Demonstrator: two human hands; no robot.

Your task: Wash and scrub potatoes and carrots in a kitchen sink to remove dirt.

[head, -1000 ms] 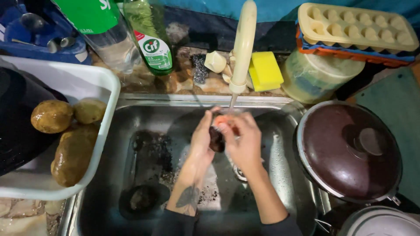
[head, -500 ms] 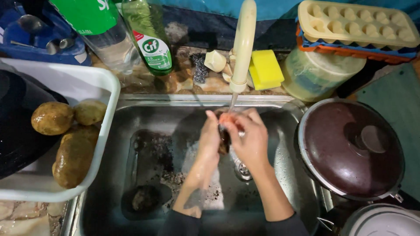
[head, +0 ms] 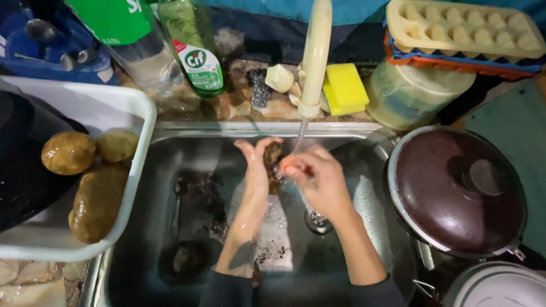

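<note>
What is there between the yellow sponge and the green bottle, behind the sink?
In the head view, between the sponge and the bottle lie a dark scourer, a pale soap piece and the tap.

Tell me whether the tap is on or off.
On: a thin stream of water falls from the tap onto the potato between both hands.

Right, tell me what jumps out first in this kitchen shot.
In the middle, the left hand and right hand hold a dark potato under a thin stream from the pale tap, over the steel sink. To the left, three wet potatoes lie in a white tub. To the right sits a big brown pot lid.
</note>
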